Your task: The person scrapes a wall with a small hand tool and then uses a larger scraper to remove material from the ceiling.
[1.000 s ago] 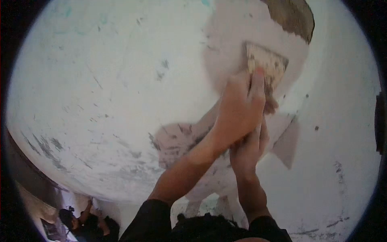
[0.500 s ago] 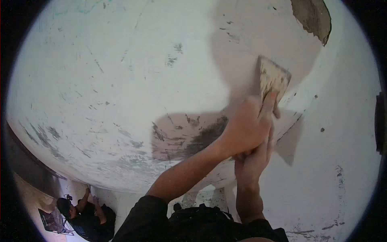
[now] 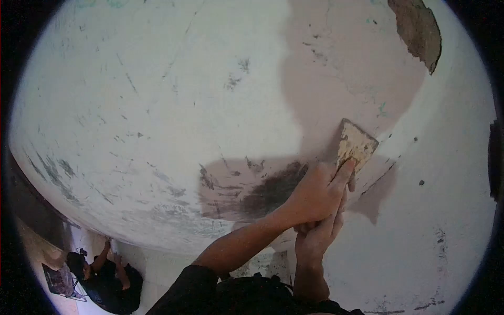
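Note:
A broad scraper (image 3: 357, 144) with a worn, putty-stained blade rests against the wall (image 3: 231, 121), its wide edge pointing up. My left hand (image 3: 315, 194) is closed round its lower part, a finger stretched along the base of the blade. Just below, my right hand (image 3: 316, 236) is closed at the handle end, pressed up against the left. The handle itself is hidden by my fingers. Around the blade lies a pinkish patch (image 3: 336, 68) on the white wall, and dark smudges (image 3: 275, 189) mark another patch left of my hands.
A brown, broken-out hole (image 3: 417, 31) shows at the wall's upper right. At the lower left, a person (image 3: 107, 281) in dark clothes crouches by the wall, beside a dark crate-like thing (image 3: 59, 279). Small dark holes (image 3: 421, 182) dot the right side.
Both hands and the scraper have come down the wall towards me, drawing away from the brown hole. The view has shifted slightly.

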Demonstrator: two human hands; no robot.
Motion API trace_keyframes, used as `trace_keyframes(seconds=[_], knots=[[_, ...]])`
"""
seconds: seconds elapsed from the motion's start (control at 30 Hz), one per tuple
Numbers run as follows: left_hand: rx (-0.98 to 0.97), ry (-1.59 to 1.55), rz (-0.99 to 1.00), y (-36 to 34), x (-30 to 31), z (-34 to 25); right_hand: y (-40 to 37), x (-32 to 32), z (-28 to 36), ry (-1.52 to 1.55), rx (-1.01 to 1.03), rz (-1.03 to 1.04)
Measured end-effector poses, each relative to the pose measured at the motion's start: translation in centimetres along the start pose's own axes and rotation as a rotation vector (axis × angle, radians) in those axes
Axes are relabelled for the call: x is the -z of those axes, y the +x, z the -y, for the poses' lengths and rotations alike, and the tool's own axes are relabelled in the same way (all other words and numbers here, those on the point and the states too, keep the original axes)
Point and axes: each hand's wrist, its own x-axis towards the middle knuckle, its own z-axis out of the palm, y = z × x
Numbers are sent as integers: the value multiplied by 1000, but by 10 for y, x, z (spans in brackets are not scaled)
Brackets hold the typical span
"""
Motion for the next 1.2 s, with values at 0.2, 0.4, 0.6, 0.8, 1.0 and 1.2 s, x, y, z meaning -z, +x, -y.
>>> trace_keyframes(seconds=[0.2, 0.4, 0.6, 0.8, 1.0, 1.2], knots=[[20, -24, 40, 15, -1, -22, 18, -11, 13, 36, 104, 23], [124, -121, 182, -22, 1, 38, -1, 34, -8, 117, -25, 69], [147, -110, 90, -59, 6, 46, 42, 17, 23, -64, -3, -60], [23, -34, -7, -80, 29, 46, 7, 34, 26, -154, -97, 17], [7, -8, -41, -99, 38, 34, 60, 11, 48, -215, 235, 18], [-159, 21, -213, -117, 77, 37, 9, 16, 36, -1031, 859, -167]])
